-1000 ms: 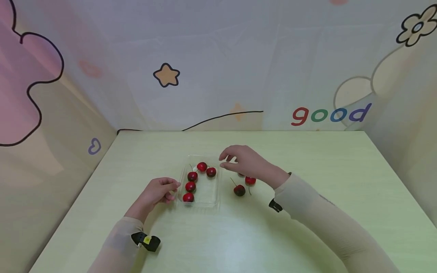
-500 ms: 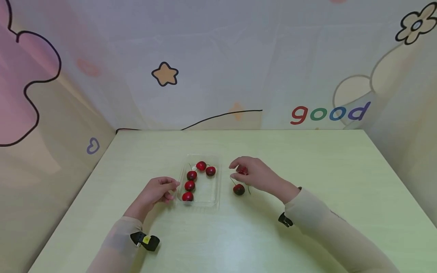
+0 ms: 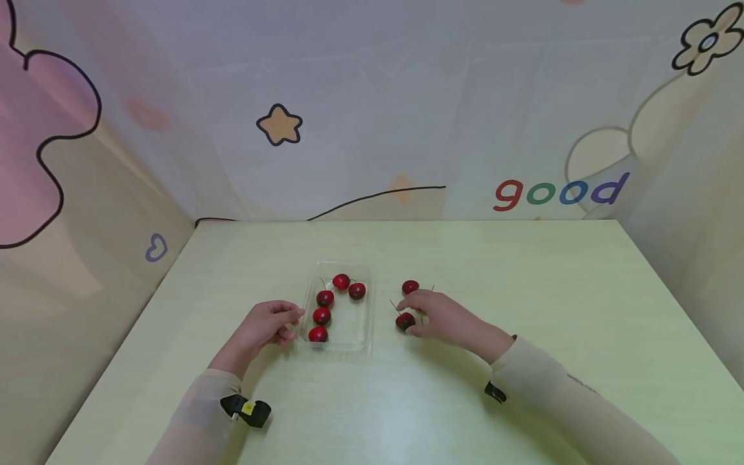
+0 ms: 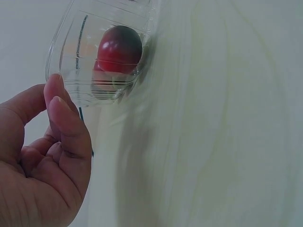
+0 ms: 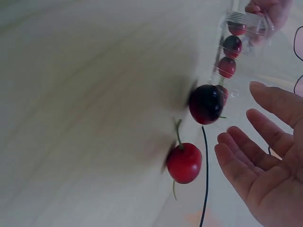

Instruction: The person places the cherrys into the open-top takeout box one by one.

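A clear plastic box (image 3: 352,328) with several red cherries (image 3: 321,316) in it stands on the table. My left hand (image 3: 261,330) pinches its left rim between thumb and fingertips, as the left wrist view shows close up. To the right of the box, my right hand (image 3: 447,318) reaches with parted fingers over a dark red cherry (image 3: 405,322). In the right wrist view, thumb and fingers are spread beside this dark cherry (image 5: 207,104), and a brighter cherry with a green stem (image 5: 184,163) lies near it. The hand partly hides the loose cherries in the head view.
Another loose cherry (image 3: 410,287) lies just beyond the right hand. The pale wooden table (image 3: 372,413) ends at a printed cloth backdrop (image 3: 372,116). Black wrist devices (image 3: 247,410) sit on both forearms.
My right hand has come from the box's right edge back toward me, down to the loose cherries, uncovering the far one. The left hand keeps its hold on the box.
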Demonstrator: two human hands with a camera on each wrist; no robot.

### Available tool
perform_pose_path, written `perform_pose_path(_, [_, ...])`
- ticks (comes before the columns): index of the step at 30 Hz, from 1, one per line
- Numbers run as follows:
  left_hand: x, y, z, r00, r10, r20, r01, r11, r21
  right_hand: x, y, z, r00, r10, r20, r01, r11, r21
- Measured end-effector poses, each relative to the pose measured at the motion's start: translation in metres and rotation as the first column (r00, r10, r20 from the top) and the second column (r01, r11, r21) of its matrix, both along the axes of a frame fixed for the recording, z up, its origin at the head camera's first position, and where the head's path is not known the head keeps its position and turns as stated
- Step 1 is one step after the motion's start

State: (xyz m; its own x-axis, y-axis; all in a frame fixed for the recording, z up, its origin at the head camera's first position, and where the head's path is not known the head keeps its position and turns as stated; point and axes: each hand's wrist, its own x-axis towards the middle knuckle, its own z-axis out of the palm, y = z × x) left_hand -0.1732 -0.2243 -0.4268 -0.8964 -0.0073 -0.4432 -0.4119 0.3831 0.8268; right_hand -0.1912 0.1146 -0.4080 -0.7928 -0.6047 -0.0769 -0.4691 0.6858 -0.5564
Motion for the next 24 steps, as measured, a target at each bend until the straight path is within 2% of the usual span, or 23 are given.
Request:
perform_pose_path(5, [0.001,-0.001,0.001,1.000,-0.005,-0.004,0.005,1.000,0.001,0.002,0.000,-0.005,0.996,0.069,-0.057,-0.065,0.995,0.071])
perform_pose_path(10, [0.001,-0.002,0.001,1.000,-0.008,-0.011,0.008,1.000,0.003,0.000,-0.003,-0.008,0.990,0.106,-0.092,-0.095,0.989,0.115])
perform_pose_path(17, [0.001,-0.001,0.001,1.000,0.000,-0.010,0.000,1.000,0.005,-0.004,-0.006,-0.012,0.992,0.096,-0.080,-0.082,0.984,0.158])
perform_pose_path(24, [0.002,0.000,0.002,1.000,-0.001,-0.005,0.001,1.000,-0.005,-0.006,-0.008,-0.015,0.984,0.126,-0.129,-0.100,0.977,0.189])
